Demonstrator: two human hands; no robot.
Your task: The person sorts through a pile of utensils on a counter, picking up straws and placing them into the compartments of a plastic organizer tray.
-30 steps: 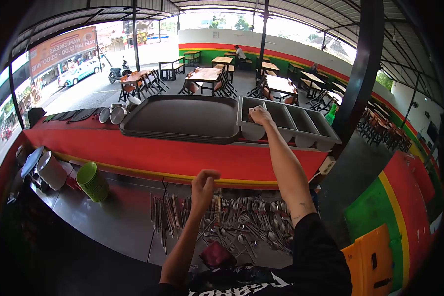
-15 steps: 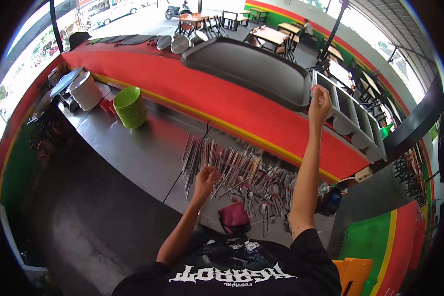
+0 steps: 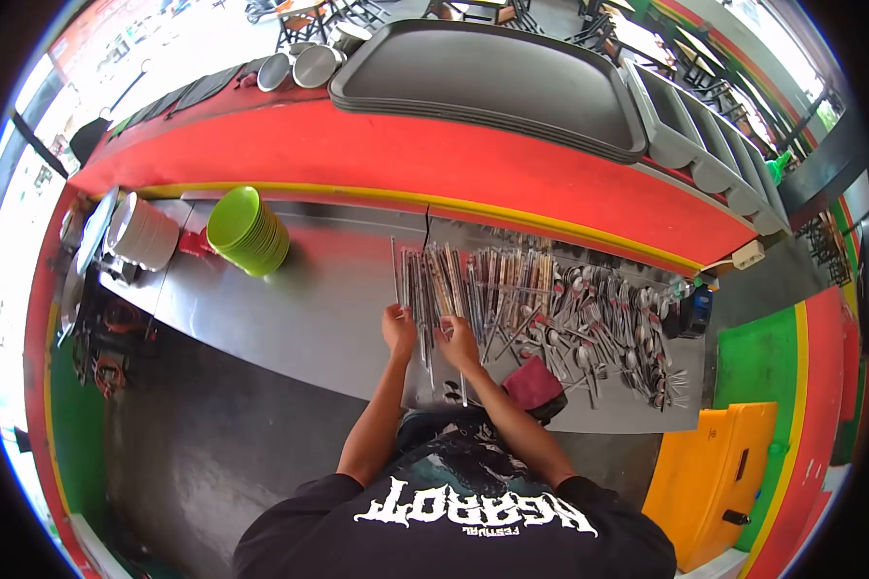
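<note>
Bundles of chopsticks [image 3: 490, 287] lie on the metal counter in front of me, beside a spread of spoons and forks [image 3: 599, 328]. My left hand [image 3: 399, 330] is closed at the left edge of the chopsticks, around the lower end of a single one. Close to its right, my right hand [image 3: 458, 342] has its fingers curled round the lower part of some chopsticks, one of which sticks out below it. A dark red cloth item [image 3: 533, 384] sits by my right forearm.
Green bowls [image 3: 248, 232] and white stacked dishes [image 3: 142, 233] stand at the left. Black trays [image 3: 492, 82], metal cups [image 3: 316, 67] and a grey compartment rack [image 3: 710, 135] rest on the red ledge. An orange box [image 3: 710, 482] is at the lower right.
My right hand has come down from the rack on the ledge to the chopsticks, beside my left hand. My left hand has closed on a chopstick. The view has shifted and tilted downward.
</note>
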